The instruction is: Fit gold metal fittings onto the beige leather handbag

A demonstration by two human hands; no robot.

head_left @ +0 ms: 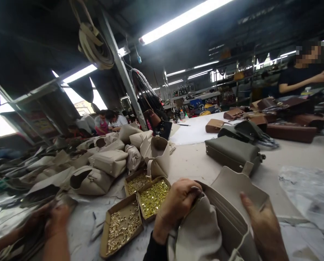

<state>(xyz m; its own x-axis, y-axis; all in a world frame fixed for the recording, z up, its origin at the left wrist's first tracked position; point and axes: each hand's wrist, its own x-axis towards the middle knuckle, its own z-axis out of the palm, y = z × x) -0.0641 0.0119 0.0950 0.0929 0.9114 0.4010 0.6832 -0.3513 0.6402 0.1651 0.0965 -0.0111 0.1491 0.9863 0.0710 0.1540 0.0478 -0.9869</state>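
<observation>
A light beige handbag lies open at the bottom of the head view, its folded lining and inner pocket showing. My left hand pinches the near top edge of the bag, fingers curled over it. At the other side, my right hand has its thumb on the bag's flap, with the other fingers hidden behind it. Left of my left hand stand cardboard trays of small gold-coloured hardware: one tray with small studs, another with brighter yellow pieces, and a third behind.
Beige bags are heaped along the left. A dark grey-green bag and brown bags lie at right, near clear plastic sheeting. A co-worker's hands hold material at lower left. Another person stands at far right.
</observation>
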